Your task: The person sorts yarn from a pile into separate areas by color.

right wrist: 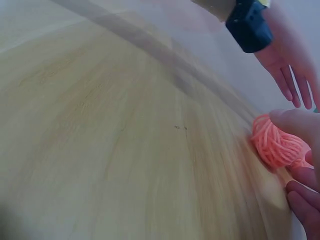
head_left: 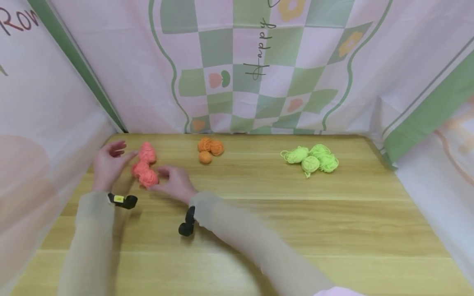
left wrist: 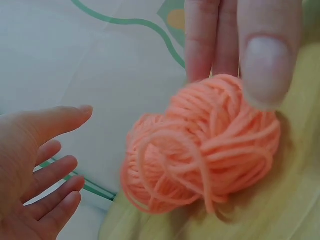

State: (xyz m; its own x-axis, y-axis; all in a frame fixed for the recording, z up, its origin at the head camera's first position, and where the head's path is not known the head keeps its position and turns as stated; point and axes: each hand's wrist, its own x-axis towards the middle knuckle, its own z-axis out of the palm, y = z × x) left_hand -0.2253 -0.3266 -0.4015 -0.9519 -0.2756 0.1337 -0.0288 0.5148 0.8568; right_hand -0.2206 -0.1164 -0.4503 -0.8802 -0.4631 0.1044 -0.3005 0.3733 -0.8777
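Observation:
Three coral-pink yarn balls (head_left: 148, 177) sit bunched together on the table's left side. Around the lowest one, my right hand (head_left: 175, 183) has its thumb on the near side and its fingers at the right. The left wrist view shows this right thumb (left wrist: 267, 70) large in front, overlapping the edge of the yarn (left wrist: 220, 145), with other fingertips behind. My left hand (head_left: 110, 163) hovers left of the bunch, holding nothing. Its fingers are loosely spread, and its thumb reaches toward the upper ball. In the right wrist view, the right fingers (right wrist: 304, 192) partly hide the yarn.
Small orange yarn balls (head_left: 211, 149) are grouped near the table's back edge. Lime-green yarn balls (head_left: 311, 164) lie farther right, some with loose strands. A printed cloth (head_left: 255, 82) hangs behind the wooden table (head_left: 259, 230), with cloth sides left and right.

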